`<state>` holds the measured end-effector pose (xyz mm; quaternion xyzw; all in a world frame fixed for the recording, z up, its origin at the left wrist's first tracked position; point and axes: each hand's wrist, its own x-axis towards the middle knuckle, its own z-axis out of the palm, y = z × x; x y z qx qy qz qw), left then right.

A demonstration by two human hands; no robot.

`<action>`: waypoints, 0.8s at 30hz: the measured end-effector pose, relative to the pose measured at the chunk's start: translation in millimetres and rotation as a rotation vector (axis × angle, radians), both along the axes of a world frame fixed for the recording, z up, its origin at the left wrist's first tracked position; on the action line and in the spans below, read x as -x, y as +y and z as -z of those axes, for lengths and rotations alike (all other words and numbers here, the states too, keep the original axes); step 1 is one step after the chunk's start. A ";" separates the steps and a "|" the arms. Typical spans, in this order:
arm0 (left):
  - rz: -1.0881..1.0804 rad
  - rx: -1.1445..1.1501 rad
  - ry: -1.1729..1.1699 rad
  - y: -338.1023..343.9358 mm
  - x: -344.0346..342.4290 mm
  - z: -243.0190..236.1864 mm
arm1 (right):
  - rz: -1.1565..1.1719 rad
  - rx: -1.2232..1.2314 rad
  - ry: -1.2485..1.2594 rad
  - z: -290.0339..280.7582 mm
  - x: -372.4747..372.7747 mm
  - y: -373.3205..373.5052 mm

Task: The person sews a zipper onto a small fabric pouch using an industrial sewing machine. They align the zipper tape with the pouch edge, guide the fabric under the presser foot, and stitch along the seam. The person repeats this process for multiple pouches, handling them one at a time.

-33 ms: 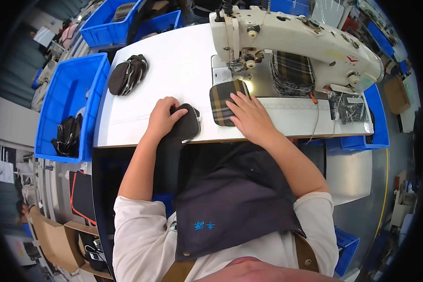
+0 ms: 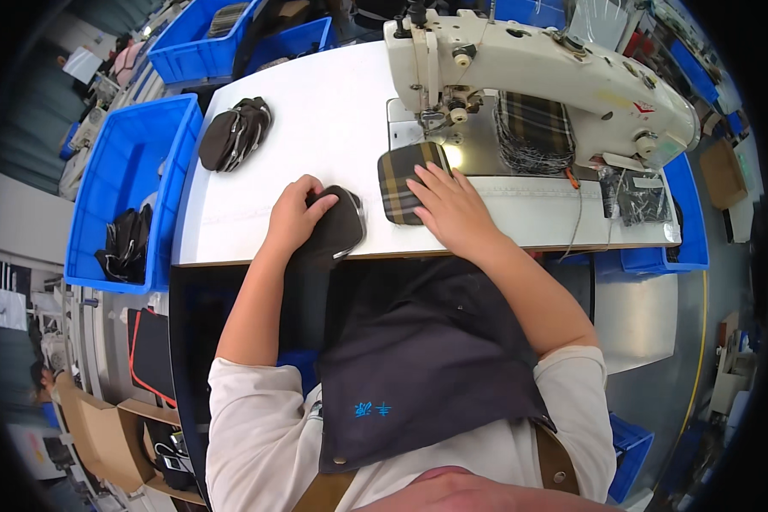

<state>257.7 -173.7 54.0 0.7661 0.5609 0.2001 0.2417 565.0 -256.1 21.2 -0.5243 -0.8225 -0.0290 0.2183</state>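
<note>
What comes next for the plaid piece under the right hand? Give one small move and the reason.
Probably slide the plaid piece a little forward, toward the needle area of the sewing machine. The right hand lies flat on it, and its far edge sits just short of the presser foot. The left hand rests on a dark piece beside it.

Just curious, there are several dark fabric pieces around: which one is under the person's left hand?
The dark piece at the table's front edge, under the left hand. The others lie apart: a pile farther back, more in the blue bin.
</note>
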 end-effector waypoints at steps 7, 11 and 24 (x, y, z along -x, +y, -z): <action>-0.018 0.096 -0.733 -34.3 16.2 -0.8 | -0.094 0.027 0.437 -17.2 51.1 29.1; -0.027 0.165 -0.982 -59.8 -2.5 -20.9 | -0.193 0.495 1.119 -18.2 65.0 3.6; 0.205 0.494 -0.798 -71.4 -30.7 -23.2 | -0.262 0.818 1.309 -35.6 40.3 -34.5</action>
